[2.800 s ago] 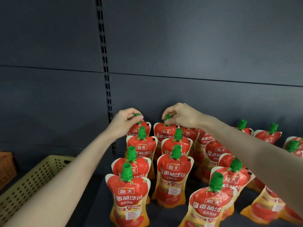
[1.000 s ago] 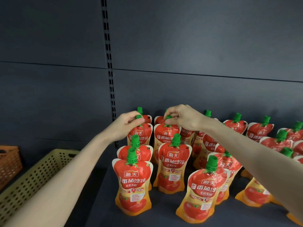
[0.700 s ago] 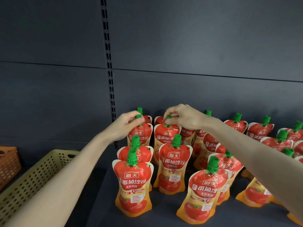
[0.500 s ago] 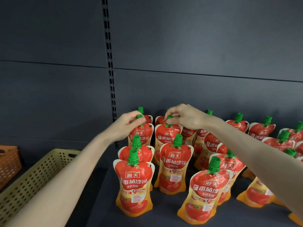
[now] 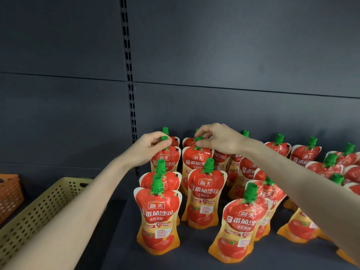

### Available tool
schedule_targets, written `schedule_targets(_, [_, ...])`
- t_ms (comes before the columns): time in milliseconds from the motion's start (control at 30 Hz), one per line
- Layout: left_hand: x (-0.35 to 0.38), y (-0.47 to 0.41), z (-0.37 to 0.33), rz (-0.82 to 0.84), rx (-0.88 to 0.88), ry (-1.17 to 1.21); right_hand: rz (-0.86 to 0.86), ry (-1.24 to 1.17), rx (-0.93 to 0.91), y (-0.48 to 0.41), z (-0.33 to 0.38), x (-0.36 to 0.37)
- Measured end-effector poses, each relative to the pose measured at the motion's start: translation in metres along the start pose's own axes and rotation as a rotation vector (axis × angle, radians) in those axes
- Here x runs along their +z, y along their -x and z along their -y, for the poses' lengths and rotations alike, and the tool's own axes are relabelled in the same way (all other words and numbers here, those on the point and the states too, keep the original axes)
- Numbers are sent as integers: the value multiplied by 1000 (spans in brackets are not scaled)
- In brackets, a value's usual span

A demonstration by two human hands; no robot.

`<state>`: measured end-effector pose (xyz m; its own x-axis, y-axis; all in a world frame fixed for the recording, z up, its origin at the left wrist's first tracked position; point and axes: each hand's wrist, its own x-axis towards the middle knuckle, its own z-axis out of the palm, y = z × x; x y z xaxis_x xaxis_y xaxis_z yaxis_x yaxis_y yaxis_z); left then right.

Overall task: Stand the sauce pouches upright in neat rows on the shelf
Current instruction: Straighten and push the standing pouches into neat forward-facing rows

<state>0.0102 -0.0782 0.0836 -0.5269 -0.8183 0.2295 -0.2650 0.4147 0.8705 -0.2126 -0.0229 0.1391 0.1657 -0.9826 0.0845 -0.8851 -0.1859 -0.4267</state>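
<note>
Head view: two tomato sauce pouches stand upright near the back of the dark shelf (image 5: 194,257), side by side in the two leftmost columns, each with one more pouch behind it. On the left-column pouch (image 5: 165,159), the left hand (image 5: 145,151) pinches the green cap (image 5: 164,138) between thumb and curled fingers. On the second-column pouch (image 5: 196,160), the right hand (image 5: 220,140) pinches the cap (image 5: 199,138) from above with thumb and fingertips. Both pouch bases are hidden by the pouches in front, so contact with the shelf cannot be confirmed.

Two more pouches stand ahead of the left hand's pouch; the front pouch (image 5: 157,217) is upright with its label facing out. To the right, a third-column front pouch (image 5: 239,225) leans slightly, and further pouches stand in looser, overlapping ranks, partly hidden by the right forearm.

A slotted upright (image 5: 129,84) runs down the grey back panel (image 5: 243,55). Left of the shelf sit a beige perforated basket (image 5: 39,211) and an orange basket (image 5: 9,191).
</note>
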Motion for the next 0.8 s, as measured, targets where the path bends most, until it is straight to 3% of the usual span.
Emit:
schedule_targets(200, [-5, 14, -5, -264, 154, -178, -188, -47, -53, 23, 2, -7])
schedule_targets(300, [-4, 32, -18, -341, 247, -187, -141, -153, -78, 40, 9, -10])
schedule_targets(433, [-1, 59, -38, -109, 147, 4, 101, -216, -62, 56, 14, -5])
schedule_targets(567, [0, 70, -37, 110, 2, 59, 212, -195, -34, 61, 18, -2])
schedule_targets(800, [1, 76, -28, 94, -31, 157, 203, -195, -55, 59, 15, 4])
